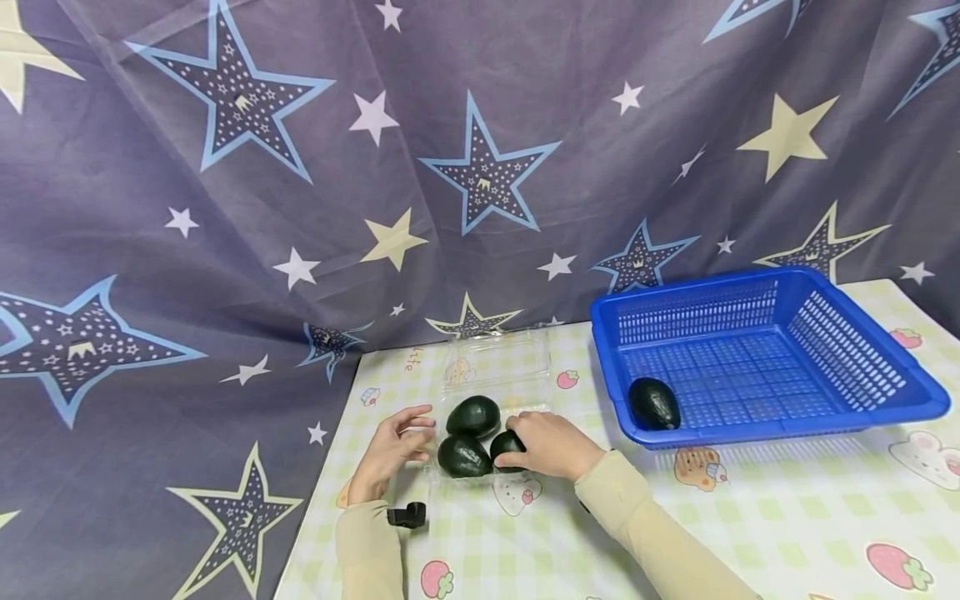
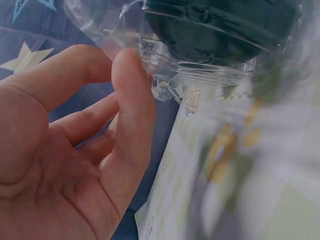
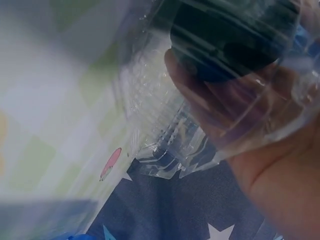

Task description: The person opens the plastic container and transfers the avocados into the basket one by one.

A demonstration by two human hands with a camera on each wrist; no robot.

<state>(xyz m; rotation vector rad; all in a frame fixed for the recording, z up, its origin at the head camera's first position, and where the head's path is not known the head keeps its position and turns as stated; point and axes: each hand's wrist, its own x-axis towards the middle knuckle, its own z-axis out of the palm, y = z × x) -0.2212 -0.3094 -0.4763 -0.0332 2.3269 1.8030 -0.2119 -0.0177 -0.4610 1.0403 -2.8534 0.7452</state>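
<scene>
A clear plastic clamshell box (image 1: pixel 497 360) lies with its lid folded back on the table. Two dark green avocados (image 1: pixel 473 417) sit at the left of its base. My right hand (image 1: pixel 551 443) reaches into the box and grips another avocado (image 1: pixel 507 451) at the front right corner; through the plastic, the right wrist view shows fingers against this avocado (image 3: pixel 225 45). My left hand (image 1: pixel 395 446) is beside the box's left edge, fingers loosely bent and apart. In the left wrist view, its fingertips (image 2: pixel 127 62) come right up to the plastic wall.
At the right stands a blue plastic basket (image 1: pixel 750 430) with slotted walls, one avocado (image 1: pixel 654 404) in its front left corner. The table wears a green and white checked cloth (image 1: pixel 570 550). A star-patterned curtain (image 1: pixel 510 75) hangs behind it.
</scene>
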